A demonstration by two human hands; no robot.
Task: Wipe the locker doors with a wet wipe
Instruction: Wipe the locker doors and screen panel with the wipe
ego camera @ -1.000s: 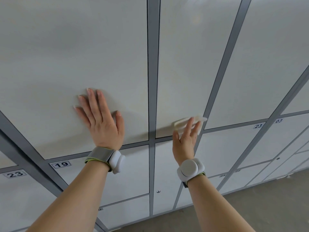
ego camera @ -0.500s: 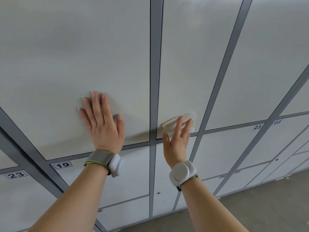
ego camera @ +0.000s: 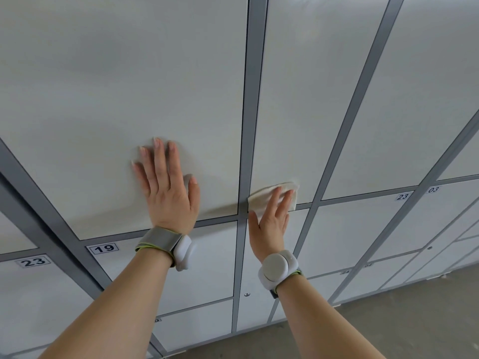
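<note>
The left hand lies flat on a pale locker door, fingers straight and a little spread, thumb out to the side; it holds nothing. The right hand is also flat, its straight fingers pressing a wipe against the bottom left corner of the next door. Nothing is curled round the wipe; it is only pinned under the fingers.

Between the hands runs an upright gray frame strip. A crosswise strip passes just under the left palm and beneath the right hand's fingers. Below the left wrist sits a label reading 19, and further left one reading 23. Each wrist carries a band with a white puck. Lower doors and a gray floor lie beneath the right forearm.

The wipe is a crumpled, off-white sheet. Its long axis slants from lower left, at the upright strip, up to the right past the fingertips. Its left edge touches that strip and its lower right corner overlaps the crosswise one.
</note>
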